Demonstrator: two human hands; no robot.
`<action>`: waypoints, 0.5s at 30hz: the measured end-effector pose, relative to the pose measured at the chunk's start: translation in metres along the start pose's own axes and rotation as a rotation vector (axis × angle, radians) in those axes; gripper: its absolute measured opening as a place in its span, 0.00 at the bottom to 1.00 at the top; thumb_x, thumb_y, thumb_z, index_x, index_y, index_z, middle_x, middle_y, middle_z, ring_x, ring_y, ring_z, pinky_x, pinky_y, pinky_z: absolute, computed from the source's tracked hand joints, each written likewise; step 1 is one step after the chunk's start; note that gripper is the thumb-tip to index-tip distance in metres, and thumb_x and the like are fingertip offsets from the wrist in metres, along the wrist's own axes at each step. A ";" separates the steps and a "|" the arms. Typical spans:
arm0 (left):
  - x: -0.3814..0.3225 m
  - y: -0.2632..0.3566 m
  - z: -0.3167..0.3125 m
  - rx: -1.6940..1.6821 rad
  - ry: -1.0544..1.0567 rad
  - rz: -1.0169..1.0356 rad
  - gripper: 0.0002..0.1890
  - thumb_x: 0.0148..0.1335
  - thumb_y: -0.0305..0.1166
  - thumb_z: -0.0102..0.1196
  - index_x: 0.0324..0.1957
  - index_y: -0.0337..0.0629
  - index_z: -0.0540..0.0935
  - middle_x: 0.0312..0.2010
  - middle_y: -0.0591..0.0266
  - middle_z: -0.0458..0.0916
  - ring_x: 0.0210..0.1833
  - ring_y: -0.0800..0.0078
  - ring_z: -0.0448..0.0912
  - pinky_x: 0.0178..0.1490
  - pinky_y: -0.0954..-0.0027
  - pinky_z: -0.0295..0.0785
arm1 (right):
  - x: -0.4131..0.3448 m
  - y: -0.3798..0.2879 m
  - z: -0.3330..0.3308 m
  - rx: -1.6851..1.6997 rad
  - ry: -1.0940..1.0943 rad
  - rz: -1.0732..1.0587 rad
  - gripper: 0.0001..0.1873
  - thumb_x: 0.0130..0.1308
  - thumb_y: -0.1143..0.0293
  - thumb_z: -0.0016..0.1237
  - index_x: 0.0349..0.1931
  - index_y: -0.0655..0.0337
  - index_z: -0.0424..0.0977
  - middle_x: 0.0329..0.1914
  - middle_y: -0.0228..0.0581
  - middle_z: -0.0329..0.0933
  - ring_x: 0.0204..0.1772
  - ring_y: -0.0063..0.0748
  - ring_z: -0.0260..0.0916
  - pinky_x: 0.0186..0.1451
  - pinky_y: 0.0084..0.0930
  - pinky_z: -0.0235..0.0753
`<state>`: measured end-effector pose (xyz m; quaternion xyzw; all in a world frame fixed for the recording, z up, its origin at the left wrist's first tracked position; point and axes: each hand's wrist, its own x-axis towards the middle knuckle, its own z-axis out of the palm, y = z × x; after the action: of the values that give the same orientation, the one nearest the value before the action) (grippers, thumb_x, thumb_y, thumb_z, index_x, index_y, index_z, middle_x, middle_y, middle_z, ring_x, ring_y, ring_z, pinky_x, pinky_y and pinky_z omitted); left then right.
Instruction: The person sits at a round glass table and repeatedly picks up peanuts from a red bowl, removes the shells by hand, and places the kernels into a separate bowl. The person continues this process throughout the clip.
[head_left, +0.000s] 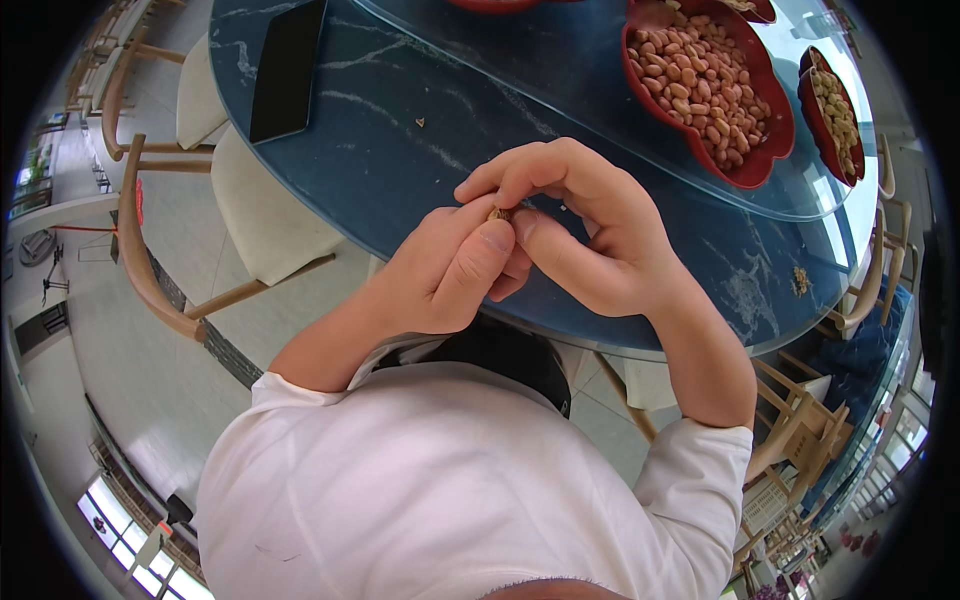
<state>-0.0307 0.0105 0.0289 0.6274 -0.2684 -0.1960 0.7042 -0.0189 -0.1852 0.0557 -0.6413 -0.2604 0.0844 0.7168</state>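
My left hand pinches a small tan peanut shell between its thumb and fingers, just above the table's near edge. Most of the shell is hidden by the fingers. From the other side, my right hand has its thumb and curled fingertips against the same shell. Beyond my right hand is a red lobed dish, filled with pink-skinned peanut kernels. Farther right, a second red dish contains paler, yellowish-tan pieces, perhaps peanuts.
The dishes rest on a glass turntable over a blue marbled table. A black flat-screened device lies at the left. Shell crumbs lie at the right, another fragment farther back. A wooden chair with a pale seat stands left.
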 end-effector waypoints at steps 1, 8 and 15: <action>-0.001 -0.001 -0.003 0.016 -0.020 0.011 0.17 0.81 0.39 0.37 0.40 0.36 0.74 0.25 0.65 0.75 0.26 0.75 0.72 0.32 0.72 0.68 | 0.000 -0.003 -0.001 -0.023 -0.014 0.017 0.13 0.62 0.85 0.39 0.45 0.67 0.72 0.53 0.50 0.81 0.51 0.31 0.80 0.51 0.28 0.82; -0.002 -0.001 -0.004 0.029 -0.055 0.007 0.17 0.79 0.38 0.39 0.37 0.38 0.75 0.23 0.66 0.75 0.25 0.74 0.72 0.31 0.71 0.69 | 0.000 0.002 -0.009 -0.282 -0.092 -0.107 0.13 0.57 0.85 0.40 0.42 0.65 0.72 0.48 0.52 0.83 0.47 0.37 0.82 0.52 0.29 0.81; -0.001 0.001 -0.006 0.088 -0.116 0.000 0.15 0.77 0.37 0.41 0.36 0.40 0.76 0.23 0.67 0.73 0.26 0.73 0.71 0.32 0.70 0.69 | -0.001 0.003 -0.011 -0.330 -0.126 -0.155 0.13 0.51 0.83 0.44 0.38 0.64 0.73 0.43 0.49 0.82 0.39 0.40 0.80 0.43 0.29 0.80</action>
<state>-0.0281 0.0159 0.0290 0.6454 -0.3171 -0.2199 0.6592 -0.0133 -0.1950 0.0516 -0.7217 -0.3636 0.0249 0.5886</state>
